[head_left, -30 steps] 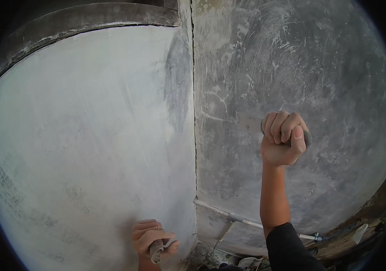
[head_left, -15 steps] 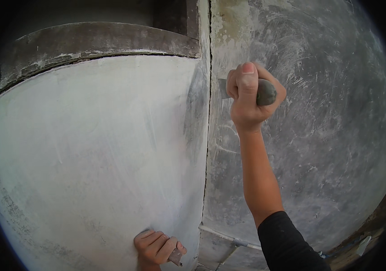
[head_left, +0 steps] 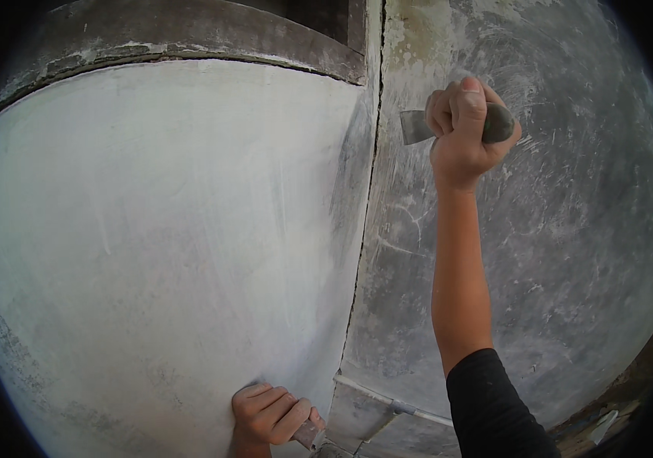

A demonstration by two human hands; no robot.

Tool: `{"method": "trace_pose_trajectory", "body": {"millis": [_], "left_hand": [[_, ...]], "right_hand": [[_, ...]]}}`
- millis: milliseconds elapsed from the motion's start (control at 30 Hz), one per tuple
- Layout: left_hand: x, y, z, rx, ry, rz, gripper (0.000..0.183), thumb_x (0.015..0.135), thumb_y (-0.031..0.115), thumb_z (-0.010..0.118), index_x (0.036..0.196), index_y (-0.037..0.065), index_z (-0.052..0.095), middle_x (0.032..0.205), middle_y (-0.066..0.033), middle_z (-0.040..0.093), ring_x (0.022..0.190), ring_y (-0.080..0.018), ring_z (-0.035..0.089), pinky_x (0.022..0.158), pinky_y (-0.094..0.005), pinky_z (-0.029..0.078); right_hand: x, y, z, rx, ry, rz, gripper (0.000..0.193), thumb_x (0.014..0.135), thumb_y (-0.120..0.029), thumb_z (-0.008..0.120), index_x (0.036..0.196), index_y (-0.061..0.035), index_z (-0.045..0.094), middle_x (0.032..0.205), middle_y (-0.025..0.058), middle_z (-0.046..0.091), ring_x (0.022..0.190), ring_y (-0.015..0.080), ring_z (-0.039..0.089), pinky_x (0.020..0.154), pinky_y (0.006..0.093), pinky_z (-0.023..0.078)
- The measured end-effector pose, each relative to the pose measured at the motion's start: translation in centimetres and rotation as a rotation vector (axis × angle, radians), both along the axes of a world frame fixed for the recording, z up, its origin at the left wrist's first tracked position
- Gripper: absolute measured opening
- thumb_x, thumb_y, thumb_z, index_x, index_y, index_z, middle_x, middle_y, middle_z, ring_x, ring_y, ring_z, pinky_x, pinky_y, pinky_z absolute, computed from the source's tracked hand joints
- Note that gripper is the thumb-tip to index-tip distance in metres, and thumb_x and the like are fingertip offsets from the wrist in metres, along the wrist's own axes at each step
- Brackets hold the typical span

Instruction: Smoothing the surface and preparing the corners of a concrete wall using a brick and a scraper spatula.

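My right hand [head_left: 467, 133] is raised against the grey wall [head_left: 555, 229], its fingers closed round the dark, rounded handle of a putty knife [head_left: 416, 127]. The metal blade points left, a short way right of the dark vertical crack [head_left: 372, 164]. Low in the view, my left hand [head_left: 271, 416] is in front of the white-plastered wall [head_left: 181, 198]. It is closed on a flat brownish piece [head_left: 307, 433] whose end sticks out past the fingers; the rest is hidden in the grip, so its kind cannot be made out.
A dark curved ledge [head_left: 189, 30] runs above the white plaster, with a recess behind it. A narrow pale ledge [head_left: 395, 404] crosses the lower wall. Some litter [head_left: 605, 426] lies at the bottom right.
My right hand has moved right with the putty knife, away from the crack, and more of the blade shows. My left hand keeps its hold; the view has shifted a little.
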State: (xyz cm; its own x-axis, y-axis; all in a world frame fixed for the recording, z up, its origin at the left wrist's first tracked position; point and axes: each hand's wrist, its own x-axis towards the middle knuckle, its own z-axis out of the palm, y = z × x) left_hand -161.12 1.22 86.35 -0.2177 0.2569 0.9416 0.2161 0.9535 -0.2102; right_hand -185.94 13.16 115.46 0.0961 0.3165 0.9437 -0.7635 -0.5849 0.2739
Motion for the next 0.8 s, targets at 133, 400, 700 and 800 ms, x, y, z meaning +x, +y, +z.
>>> {"method": "trace_pose_trajectory", "body": {"millis": [133,400,700,800], "left_hand": [[-0.6,0.3,-0.2,0.006,-0.035,-0.022,0.029,0.084,0.024,0.072,0.065,0.013,0.053,0.050,0.0034,0.039,0.044,-0.0092,0.043,0.043,-0.0237,0.026],[-0.3,0.2,0.4,-0.004,0.014,-0.002,0.018,0.073,0.018,0.062,0.060,0.013,0.051,0.046,0.0035,0.036,0.038,-0.0113,0.039,0.041,-0.0240,0.024],[0.1,0.0,0.3,0.011,-0.053,0.033,0.035,0.088,0.027,0.074,0.064,0.013,0.053,0.051,0.0039,0.041,0.046,-0.0089,0.046,0.045,-0.0221,0.030],[-0.1,0.5,0.4,0.017,-0.036,0.004,0.035,0.088,0.028,0.074,0.064,0.013,0.054,0.051,0.0039,0.041,0.045,-0.0089,0.045,0.045,-0.0221,0.029]], "right_hand": [[-2.2,-1.9,-0.2,-0.002,-0.049,0.044,0.046,0.101,-0.014,0.059,0.057,-0.0060,0.047,0.052,-0.0051,0.039,0.045,0.0046,0.034,0.042,0.0251,0.023],[-0.7,-3.7,-0.3,-0.070,-0.018,-0.092,0.044,0.099,-0.015,0.062,0.058,-0.0046,0.049,0.052,-0.0055,0.044,0.049,0.0040,0.036,0.045,0.0250,0.025],[1.4,-3.0,0.2,-0.069,0.011,0.000,0.045,0.100,-0.012,0.059,0.058,-0.0057,0.046,0.052,-0.0053,0.043,0.046,0.0036,0.037,0.042,0.0243,0.026],[-2.0,-3.4,0.4,-0.077,-0.021,-0.037,0.043,0.100,-0.010,0.058,0.059,-0.0051,0.047,0.052,-0.0038,0.044,0.045,0.0037,0.039,0.041,0.0235,0.028]]}}
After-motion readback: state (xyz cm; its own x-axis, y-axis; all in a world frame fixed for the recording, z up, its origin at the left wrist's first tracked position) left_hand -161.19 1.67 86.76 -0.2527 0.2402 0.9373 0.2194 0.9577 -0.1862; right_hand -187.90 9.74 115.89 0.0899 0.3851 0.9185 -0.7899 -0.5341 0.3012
